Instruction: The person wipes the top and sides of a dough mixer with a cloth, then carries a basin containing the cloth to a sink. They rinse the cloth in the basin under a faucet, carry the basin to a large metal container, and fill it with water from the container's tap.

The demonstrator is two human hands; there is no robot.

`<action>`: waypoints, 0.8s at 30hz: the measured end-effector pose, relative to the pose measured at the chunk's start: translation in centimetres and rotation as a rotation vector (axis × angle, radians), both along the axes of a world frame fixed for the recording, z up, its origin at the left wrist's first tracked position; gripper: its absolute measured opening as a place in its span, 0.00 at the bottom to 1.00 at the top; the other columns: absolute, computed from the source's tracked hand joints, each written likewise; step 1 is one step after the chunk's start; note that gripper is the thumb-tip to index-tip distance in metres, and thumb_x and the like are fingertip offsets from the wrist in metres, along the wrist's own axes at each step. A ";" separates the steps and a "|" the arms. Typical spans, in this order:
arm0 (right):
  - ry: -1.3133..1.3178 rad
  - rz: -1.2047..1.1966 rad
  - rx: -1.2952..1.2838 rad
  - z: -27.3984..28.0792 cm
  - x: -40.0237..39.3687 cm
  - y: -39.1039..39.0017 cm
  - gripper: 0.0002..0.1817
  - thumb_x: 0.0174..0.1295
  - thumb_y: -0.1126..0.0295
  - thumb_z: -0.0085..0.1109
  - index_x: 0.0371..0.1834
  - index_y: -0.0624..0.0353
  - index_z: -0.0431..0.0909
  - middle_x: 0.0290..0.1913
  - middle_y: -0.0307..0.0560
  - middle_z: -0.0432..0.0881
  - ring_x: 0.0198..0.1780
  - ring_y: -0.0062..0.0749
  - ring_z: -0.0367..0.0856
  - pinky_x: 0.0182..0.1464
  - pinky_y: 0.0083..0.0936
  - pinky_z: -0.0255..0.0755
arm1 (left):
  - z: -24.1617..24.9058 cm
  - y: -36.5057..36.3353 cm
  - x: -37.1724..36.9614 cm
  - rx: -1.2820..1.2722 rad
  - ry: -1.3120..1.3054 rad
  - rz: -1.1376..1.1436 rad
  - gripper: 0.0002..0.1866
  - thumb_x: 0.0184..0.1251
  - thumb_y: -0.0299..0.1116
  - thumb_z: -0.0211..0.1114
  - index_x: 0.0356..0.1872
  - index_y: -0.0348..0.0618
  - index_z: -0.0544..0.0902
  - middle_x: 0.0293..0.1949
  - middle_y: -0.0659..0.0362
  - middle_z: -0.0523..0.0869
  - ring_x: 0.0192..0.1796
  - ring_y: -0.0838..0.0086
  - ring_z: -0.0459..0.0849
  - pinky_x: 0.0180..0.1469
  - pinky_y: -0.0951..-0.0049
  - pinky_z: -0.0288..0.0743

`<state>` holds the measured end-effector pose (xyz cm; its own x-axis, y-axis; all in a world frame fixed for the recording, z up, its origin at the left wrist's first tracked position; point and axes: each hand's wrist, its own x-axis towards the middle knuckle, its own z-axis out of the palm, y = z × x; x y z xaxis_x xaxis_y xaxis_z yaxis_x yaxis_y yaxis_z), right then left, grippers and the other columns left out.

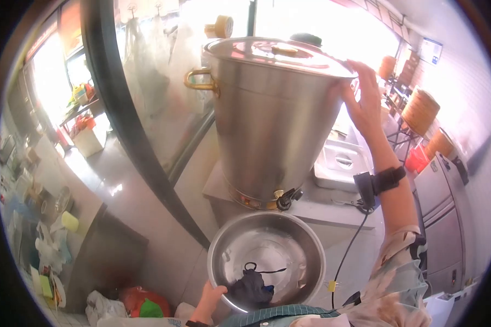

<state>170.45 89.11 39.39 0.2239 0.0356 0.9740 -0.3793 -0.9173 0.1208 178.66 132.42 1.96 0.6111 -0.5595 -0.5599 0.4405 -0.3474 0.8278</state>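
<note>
A tall stainless steel stockpot stands on a raised surface, its shiny lid on top and a spigot low on the front. My right hand is raised to its upper right side, fingers curled at the rim; what lies under the fingers is hidden. Below the spigot is a wide steel basin, tilted toward me. My left hand grips its near left rim, thumb over the edge. A dark shape that looks like a reflection shows inside the basin.
A brass-coloured handle juts from the pot's left side. Right of the pot sits a lidded metal tray. A black cable runs down from my right wrist. A dark post slants past on the left, and plastic bags lie lower left.
</note>
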 end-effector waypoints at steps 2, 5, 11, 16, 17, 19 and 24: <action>0.180 0.253 0.286 0.5 -0.8 -1.8 0.24 0.51 0.74 0.53 0.55 0.62 0.69 0.50 0.53 0.74 0.52 0.43 0.72 0.55 0.32 0.66 | 0.2 0.1 0.5 -0.080 0.008 -0.027 0.23 0.42 0.23 0.58 0.46 0.28 0.75 0.37 0.52 0.80 0.39 0.67 0.78 0.43 0.71 0.71; 0.063 0.012 0.428 -0.1 -1.5 -6.5 0.24 0.49 0.76 0.50 0.55 0.59 0.71 0.52 0.54 0.74 0.57 0.44 0.70 0.59 0.32 0.63 | -0.9 0.2 1.5 -0.065 0.056 -0.021 0.26 0.41 0.24 0.60 0.48 0.28 0.73 0.38 0.51 0.81 0.40 0.66 0.79 0.44 0.70 0.72; 0.521 -0.319 0.253 -3.7 -1.7 -13.0 0.17 0.50 0.72 0.57 0.46 0.55 0.76 0.43 0.55 0.80 0.51 0.49 0.74 0.55 0.40 0.67 | 1.5 0.1 1.9 -0.068 -0.024 -0.067 0.24 0.42 0.25 0.60 0.46 0.28 0.75 0.37 0.52 0.81 0.38 0.67 0.78 0.43 0.70 0.71; 0.640 -0.369 0.349 -2.6 -1.3 -11.7 0.16 0.55 0.63 0.58 0.47 0.53 0.76 0.36 0.50 0.82 0.45 0.48 0.77 0.49 0.41 0.71 | 1.7 -0.2 2.6 0.025 0.030 -0.037 0.21 0.43 0.26 0.59 0.43 0.29 0.76 0.35 0.54 0.81 0.36 0.68 0.78 0.40 0.70 0.71; 0.598 -0.371 0.302 -2.9 -2.2 -11.5 0.15 0.56 0.63 0.58 0.46 0.54 0.76 0.37 0.48 0.82 0.45 0.47 0.76 0.49 0.40 0.71 | 2.2 -0.5 2.5 0.068 -0.004 -0.025 0.18 0.43 0.26 0.58 0.40 0.30 0.77 0.32 0.55 0.80 0.35 0.69 0.78 0.38 0.70 0.71; 0.572 -0.411 0.259 -3.1 -3.3 -10.4 0.14 0.57 0.65 0.58 0.45 0.56 0.76 0.40 0.50 0.80 0.48 0.45 0.74 0.53 0.39 0.68 | 1.5 -0.6 3.0 0.042 -0.001 -0.023 0.18 0.42 0.25 0.58 0.40 0.30 0.77 0.32 0.55 0.80 0.35 0.69 0.78 0.37 0.71 0.71; 0.579 -0.508 0.162 -3.8 -3.9 -9.6 0.14 0.57 0.66 0.57 0.45 0.58 0.73 0.44 0.50 0.79 0.50 0.48 0.73 0.52 0.38 0.68 | 2.4 -1.9 3.9 -0.032 -0.015 -0.025 0.19 0.42 0.25 0.57 0.41 0.31 0.77 0.33 0.57 0.80 0.35 0.70 0.77 0.39 0.73 0.71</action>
<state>166.54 79.52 35.56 0.6484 -0.3399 0.6812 -0.6745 -0.6715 0.3069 182.61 130.55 4.35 0.6050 -0.5922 -0.5322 0.4194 -0.3312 0.8452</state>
